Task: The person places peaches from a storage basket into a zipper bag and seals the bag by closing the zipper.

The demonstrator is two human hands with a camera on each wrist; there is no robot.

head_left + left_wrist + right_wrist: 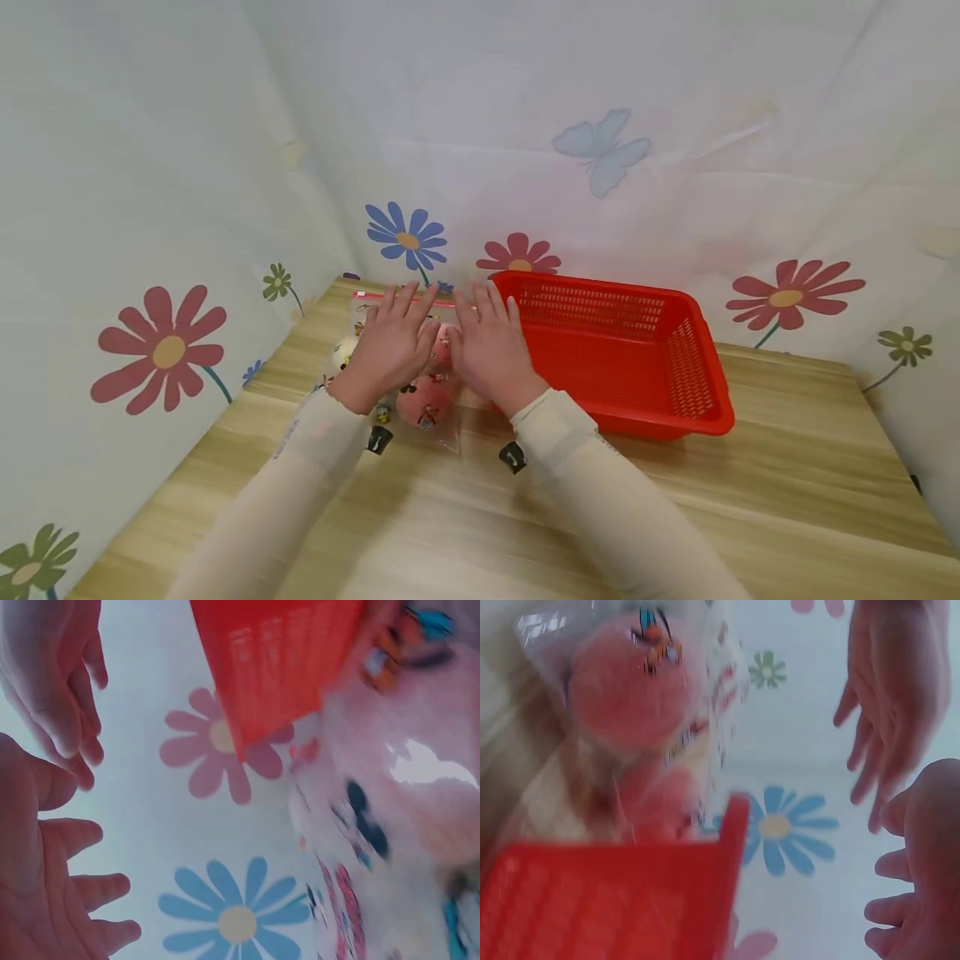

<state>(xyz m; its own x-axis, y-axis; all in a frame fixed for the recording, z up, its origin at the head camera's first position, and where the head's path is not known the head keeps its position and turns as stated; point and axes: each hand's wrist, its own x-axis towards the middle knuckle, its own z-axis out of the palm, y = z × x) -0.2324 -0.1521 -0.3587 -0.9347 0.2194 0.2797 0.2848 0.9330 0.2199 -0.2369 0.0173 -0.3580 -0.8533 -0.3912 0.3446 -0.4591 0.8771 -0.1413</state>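
A clear zip bag (444,433) lies on the table, holding pink and white round things with small cartoon prints. One pink ball (426,404) shows at its near side and a white ball (342,353) at its left. Above the bag is my left hand (390,346), fingers extended and slightly spread. My right hand (495,350) is beside it, over the gap between bag and basket, fingers also extended. Both wrist views show space between the hands and the bag (547,626). Neither hand holds anything. Part of the bag is hidden beneath the hands.
A red plastic basket (611,367) with perforated sides stands right of the bag, close to the right hand. Behind the wooden table (435,517) hangs a white cloth (465,100) printed with flowers and a butterfly.
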